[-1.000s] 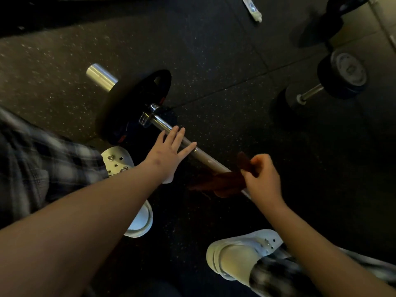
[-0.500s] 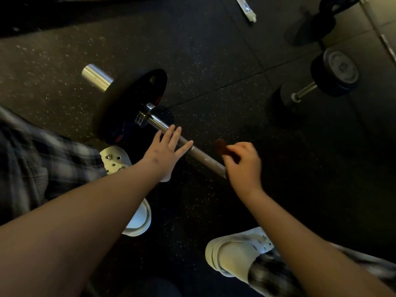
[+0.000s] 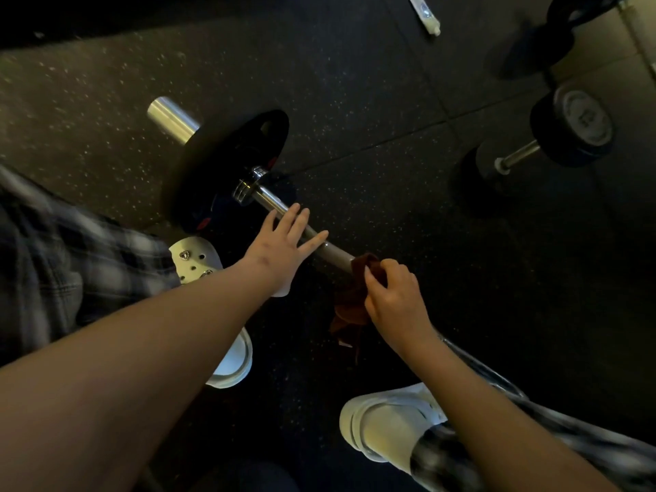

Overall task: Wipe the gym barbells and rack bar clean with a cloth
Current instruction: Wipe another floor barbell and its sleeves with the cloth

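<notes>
1. Since the earlier frame, more of the brown cloth [image 3: 349, 307] hangs below the right hand [image 3: 394, 303]; its grip pinches the cloth onto the barbell [image 3: 269, 202] at frame centre.
2. Just left of it, the left hand [image 3: 280, 248] lies flat on the barbell, fingers straight.

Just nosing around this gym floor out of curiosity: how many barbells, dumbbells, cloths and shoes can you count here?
Barbell: 1
Dumbbell: 1 (the dark shape cut off at the top edge is too unclear to count)
Cloth: 1
White shoes: 2
Total: 5
</notes>
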